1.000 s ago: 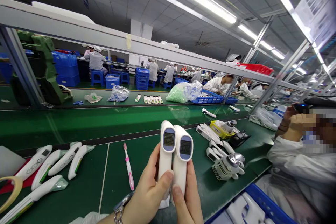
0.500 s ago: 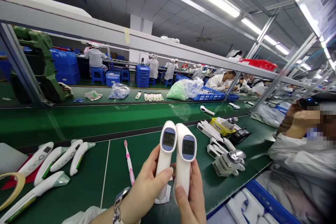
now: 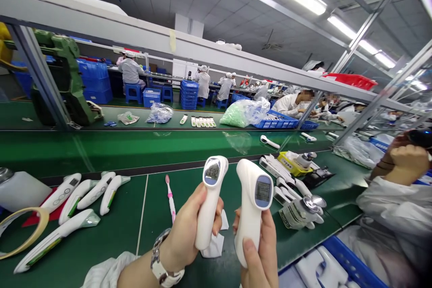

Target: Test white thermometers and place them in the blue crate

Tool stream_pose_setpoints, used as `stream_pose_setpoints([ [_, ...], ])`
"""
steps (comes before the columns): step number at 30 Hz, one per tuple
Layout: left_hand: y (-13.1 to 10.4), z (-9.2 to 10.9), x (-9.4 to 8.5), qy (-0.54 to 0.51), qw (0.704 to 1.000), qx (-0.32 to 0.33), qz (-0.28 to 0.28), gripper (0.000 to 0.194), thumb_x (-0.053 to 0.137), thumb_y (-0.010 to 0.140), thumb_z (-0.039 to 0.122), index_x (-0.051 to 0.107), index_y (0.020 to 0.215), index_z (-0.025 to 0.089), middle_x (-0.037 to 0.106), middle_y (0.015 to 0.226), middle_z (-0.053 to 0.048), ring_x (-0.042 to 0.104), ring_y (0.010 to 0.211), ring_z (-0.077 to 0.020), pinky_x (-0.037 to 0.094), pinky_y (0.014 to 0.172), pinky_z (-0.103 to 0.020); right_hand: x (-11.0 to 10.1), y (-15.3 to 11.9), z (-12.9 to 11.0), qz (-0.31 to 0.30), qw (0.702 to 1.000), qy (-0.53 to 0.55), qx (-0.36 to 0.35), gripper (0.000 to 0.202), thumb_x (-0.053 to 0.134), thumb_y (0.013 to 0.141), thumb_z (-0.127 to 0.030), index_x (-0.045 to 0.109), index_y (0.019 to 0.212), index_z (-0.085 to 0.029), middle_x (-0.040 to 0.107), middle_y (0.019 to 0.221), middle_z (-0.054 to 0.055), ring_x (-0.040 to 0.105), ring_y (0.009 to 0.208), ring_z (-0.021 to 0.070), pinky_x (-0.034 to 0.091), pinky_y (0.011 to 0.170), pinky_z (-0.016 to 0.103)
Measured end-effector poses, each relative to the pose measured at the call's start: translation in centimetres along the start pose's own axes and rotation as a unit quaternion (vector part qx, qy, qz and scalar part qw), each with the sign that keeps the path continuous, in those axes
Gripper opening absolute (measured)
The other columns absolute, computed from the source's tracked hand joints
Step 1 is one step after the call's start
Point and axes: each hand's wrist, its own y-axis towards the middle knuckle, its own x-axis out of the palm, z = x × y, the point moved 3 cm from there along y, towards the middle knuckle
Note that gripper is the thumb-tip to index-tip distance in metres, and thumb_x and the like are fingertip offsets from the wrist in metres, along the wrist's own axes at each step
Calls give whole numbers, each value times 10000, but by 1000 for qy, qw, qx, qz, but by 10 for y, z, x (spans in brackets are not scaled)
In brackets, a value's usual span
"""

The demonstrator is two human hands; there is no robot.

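Note:
My left hand [image 3: 185, 229], with a watch [image 3: 162, 261] on its wrist, grips a white infrared thermometer [image 3: 208, 207]; its small screen faces me and catches the light. In my right hand [image 3: 261, 252] is a second infrared thermometer [image 3: 251, 207], its dark-framed screen turned to the right. Both are held upright above the green bench, apart from each other. Under and between them lies a crumpled white tissue [image 3: 213, 246]. A pink and white toothbrush [image 3: 170, 198] rests on the bench left of my hands.
Several white device shells [image 3: 60, 236] lie at left beside a tape roll [image 3: 42, 229] and a white bottle [image 3: 25, 191]. At right are a clear bottle [image 3: 297, 213], a yellow tray [image 3: 293, 164] and a blue crate [image 3: 354, 263] of white parts. A co-worker's sleeve [image 3: 391, 198] is close on the right.
The two thermometers have moved apart from nearly touching. The left one tilts to the right at its top, the right one leans left. The whole view has shifted slightly.

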Motion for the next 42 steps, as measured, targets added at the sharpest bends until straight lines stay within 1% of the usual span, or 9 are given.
stream_pose_setpoints([
  [11,-2,5,3,-9,999,-27,-14,515,329,892,478,564,637,98,509,584,-27,405,401,-60,292,465,-212,2,8,-6,18,998,-53,-35,589,535,783,-481,365,1293,-241,579,1036,75,559,884,224,455,762,355],
  [15,-2,10,2,-17,1000,16,-1,398,353,893,456,546,742,142,543,656,-15,428,415,-72,308,475,-224,-2,30,15,-108,965,-235,-39,259,558,756,-331,538,969,-185,599,820,40,577,759,214,473,663,319],
  [18,-2,16,0,-17,999,37,5,398,354,894,458,518,711,145,530,650,-9,423,431,-70,333,503,-227,-3,35,49,-222,911,-335,-88,199,508,721,-189,573,908,-169,610,894,69,588,841,230,478,743,347],
  [21,-2,21,-2,-20,999,47,16,350,360,896,432,499,730,157,531,664,-5,426,442,-72,342,502,-224,-8,31,82,-242,886,-376,-120,315,522,659,-143,605,962,-168,614,1060,112,566,1013,274,451,855,373],
  [24,-3,24,-4,-16,998,57,26,297,352,901,392,483,756,167,535,672,-2,436,446,-75,346,499,-221,-16,30,92,-245,889,-377,-91,234,495,694,-176,602,902,-192,671,865,67,630,802,251,480,694,331],
  [29,-5,25,-2,14,998,58,30,300,331,903,397,483,775,172,539,661,-2,445,444,-78,341,480,-215,-66,67,48,-89,908,-386,-132,227,492,732,-366,559,903,-233,649,685,16,609,604,247,455,550,329],
  [36,-8,31,-6,47,996,27,71,292,420,862,404,564,769,168,559,660,-13,427,462,-85,389,471,-214,-182,154,-50,193,759,-599,-166,358,513,704,-373,536,1011,-190,647,912,121,614,823,292,429,679,349],
  [38,-10,33,-9,61,995,11,81,306,426,857,424,589,798,172,538,616,-9,425,464,-99,371,422,-208,-199,172,-62,196,726,-643,-142,380,493,726,-359,521,1061,-181,645,947,130,608,842,277,413,679,329],
  [42,-12,35,-9,73,995,5,74,304,423,857,428,593,819,179,523,584,-3,423,464,-107,354,395,-201,-205,196,-48,97,722,-679,-96,320,522,710,-281,578,1010,-185,659,812,100,603,738,241,382,618,294],
])
